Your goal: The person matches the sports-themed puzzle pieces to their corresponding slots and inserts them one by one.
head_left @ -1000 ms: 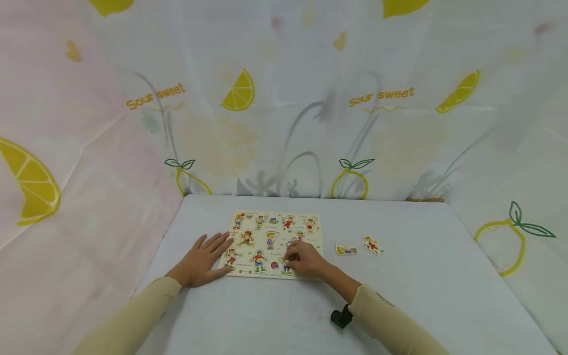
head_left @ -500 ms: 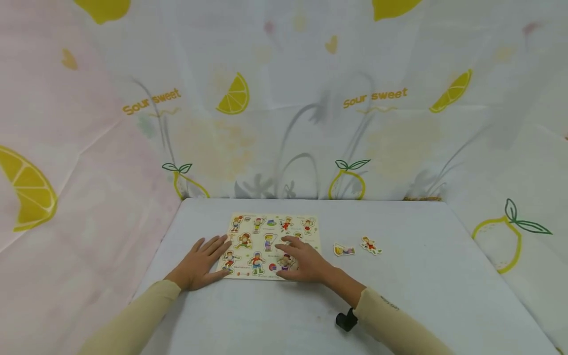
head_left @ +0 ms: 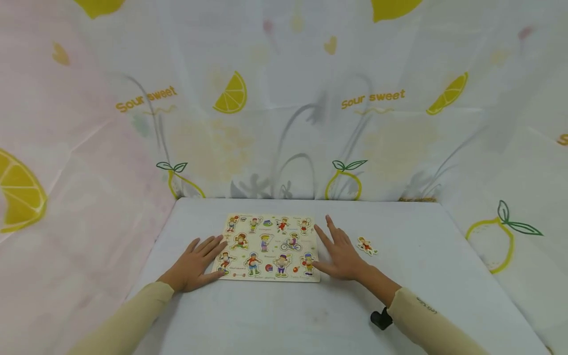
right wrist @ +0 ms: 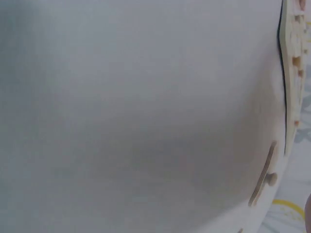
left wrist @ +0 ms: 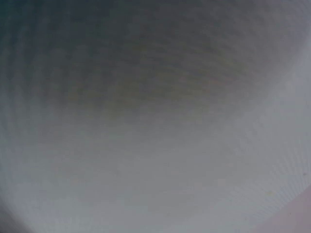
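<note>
A cream wooden peg puzzle board (head_left: 275, 258) with several sports-figure pieces lies on the white table. My left hand (head_left: 195, 265) rests flat with fingers spread over the board's left edge. My right hand (head_left: 341, 256) reaches forward just off the board's right edge, fingers spread and nothing gripped. A soccer-player piece (head_left: 366, 245) lies on the table to the right of that hand. In the right wrist view, a thin piece with a round knob (right wrist: 271, 179) lies near the board (right wrist: 290, 82); the hand hides this piece in the head view. The left wrist view is a blur.
A small black device (head_left: 380, 318) sits at my right wrist by the sleeve. Behind the white table (head_left: 284, 315) hangs a lemon-printed cloth (head_left: 275, 133), which also runs along both sides.
My right hand pinched at the board's lower right, then let go, spread its fingers and moved right off the board. The left hand stays on the board's edge.
</note>
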### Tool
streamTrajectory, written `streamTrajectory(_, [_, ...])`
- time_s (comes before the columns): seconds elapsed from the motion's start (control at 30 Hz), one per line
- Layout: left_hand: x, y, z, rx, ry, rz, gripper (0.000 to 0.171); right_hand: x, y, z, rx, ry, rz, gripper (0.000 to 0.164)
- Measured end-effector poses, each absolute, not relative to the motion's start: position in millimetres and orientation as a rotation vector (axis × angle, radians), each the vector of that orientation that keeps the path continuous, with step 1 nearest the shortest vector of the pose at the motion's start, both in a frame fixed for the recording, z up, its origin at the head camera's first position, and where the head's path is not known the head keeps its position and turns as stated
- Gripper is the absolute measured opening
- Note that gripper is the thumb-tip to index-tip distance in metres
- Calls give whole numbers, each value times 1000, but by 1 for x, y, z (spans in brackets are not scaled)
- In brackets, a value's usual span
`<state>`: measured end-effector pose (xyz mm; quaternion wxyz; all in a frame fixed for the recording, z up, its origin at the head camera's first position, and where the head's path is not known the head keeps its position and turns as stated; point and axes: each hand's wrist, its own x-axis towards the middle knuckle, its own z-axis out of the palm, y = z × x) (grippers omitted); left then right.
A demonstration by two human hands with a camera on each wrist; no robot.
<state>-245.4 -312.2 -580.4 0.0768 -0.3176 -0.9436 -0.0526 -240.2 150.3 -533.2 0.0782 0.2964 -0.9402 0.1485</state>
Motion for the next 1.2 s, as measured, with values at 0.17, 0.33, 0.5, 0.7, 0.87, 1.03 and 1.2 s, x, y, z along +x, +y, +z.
streamTrajectory(0.17, [-245,-314,-580,-954,-2836,-169,82,-242,169,-530,836,-2863,367,92])
streamTrajectory(0.33, [-246,-313,-580,-941,-2878,-161,82,-243,186,-526,779,-2872,373,91])
streamTrajectory(0.5, [-246,-313,-578,-948,-2872,-161,82,-245,197,-525,740,-2851,398,91])
streamTrajectory(0.7, [-247,-313,-582,-958,-2843,-185,81,-251,206,-529,705,-2830,403,90])
streamTrajectory(0.87, [-247,-314,-584,-961,-2826,-187,81,-257,207,-534,627,-2828,434,75])
streamTrajectory(1.03, [-246,-313,-582,-958,-2815,-173,81,-264,206,-540,589,-2888,694,41])
streamTrajectory(1.2, [-245,-312,-580,-965,-2812,-169,80,-268,208,-541,588,-2985,954,16])
